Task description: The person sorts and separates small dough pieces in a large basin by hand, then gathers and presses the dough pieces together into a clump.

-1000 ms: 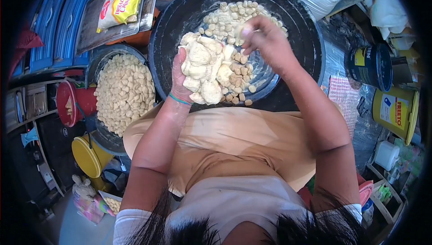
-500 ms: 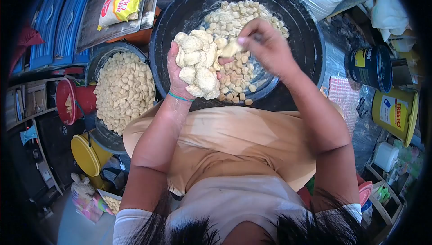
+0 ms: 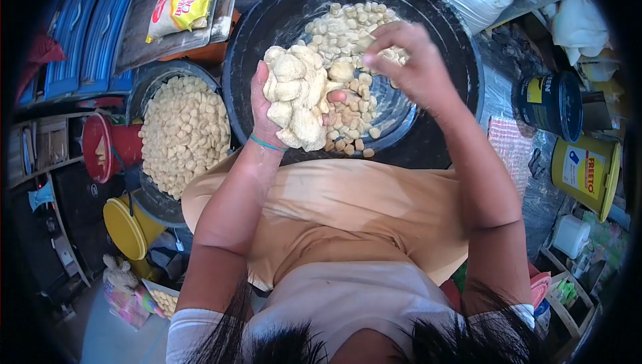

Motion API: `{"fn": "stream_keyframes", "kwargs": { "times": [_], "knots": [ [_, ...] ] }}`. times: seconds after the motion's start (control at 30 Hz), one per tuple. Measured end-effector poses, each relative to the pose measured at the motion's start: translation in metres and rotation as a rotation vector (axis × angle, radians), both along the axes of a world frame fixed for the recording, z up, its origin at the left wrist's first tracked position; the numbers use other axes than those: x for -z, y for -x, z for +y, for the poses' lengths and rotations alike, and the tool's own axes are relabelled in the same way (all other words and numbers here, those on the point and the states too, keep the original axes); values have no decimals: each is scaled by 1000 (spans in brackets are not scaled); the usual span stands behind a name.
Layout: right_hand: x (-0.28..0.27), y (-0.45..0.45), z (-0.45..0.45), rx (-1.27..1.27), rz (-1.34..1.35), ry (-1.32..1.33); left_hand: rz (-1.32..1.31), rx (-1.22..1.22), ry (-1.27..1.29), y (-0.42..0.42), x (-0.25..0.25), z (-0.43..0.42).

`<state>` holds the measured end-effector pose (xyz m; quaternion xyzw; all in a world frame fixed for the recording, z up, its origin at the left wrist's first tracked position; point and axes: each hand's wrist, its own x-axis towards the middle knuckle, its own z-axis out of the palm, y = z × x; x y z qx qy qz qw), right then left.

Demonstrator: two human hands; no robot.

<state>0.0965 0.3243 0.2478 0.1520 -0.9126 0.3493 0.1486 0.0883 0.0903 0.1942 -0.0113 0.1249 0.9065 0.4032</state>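
Observation:
My left hand (image 3: 265, 120), a green band at its wrist, is cupped under a heap of pale crumb-coated dough pieces (image 3: 294, 90). It is above the left part of a large black basin (image 3: 235, 76). My right hand (image 3: 413, 58) hovers over the basin, slightly blurred, with thumb and fingers apart and no piece clearly between them. Between the hands, a rounded flat piece (image 3: 341, 72) appears near my left fingertips; whether it touches them I cannot tell. Many small tan round pieces (image 3: 351, 113) and paler dusted ones (image 3: 344, 26) lie in the basin.
Left of the basin stands a tub filled with coated pieces (image 3: 184, 133), beside a red bucket (image 3: 100, 150) and a yellow bucket (image 3: 126, 229). A bread crumbs bag (image 3: 182, 10) lies on a board (image 3: 130, 53). On the right are a dark bucket (image 3: 568, 106) and a yellow-green container (image 3: 588, 173).
My right hand has moved right, away from the left hand's heap, and its fingers have parted. The piece it held is out of its fingers. My left hand stays nearly in place.

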Motion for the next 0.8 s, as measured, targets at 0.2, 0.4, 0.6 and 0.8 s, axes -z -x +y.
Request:
{"fn": "stream_keyframes", "kwargs": {
  "times": [0.2,0.4,0.6,0.8],
  "knots": [
    [23,-9,-21,-49,-432,241,0,93,-45,-3,-2,7],
    [15,-7,-23,-185,-155,238,61,151,-62,-2,-1,8],
    [12,-6,-17,-169,-509,699,62,263,-46,-2,2,9],
    [15,3,-6,-216,-297,557,134,184,61,-5,8,8]
  ]
}}
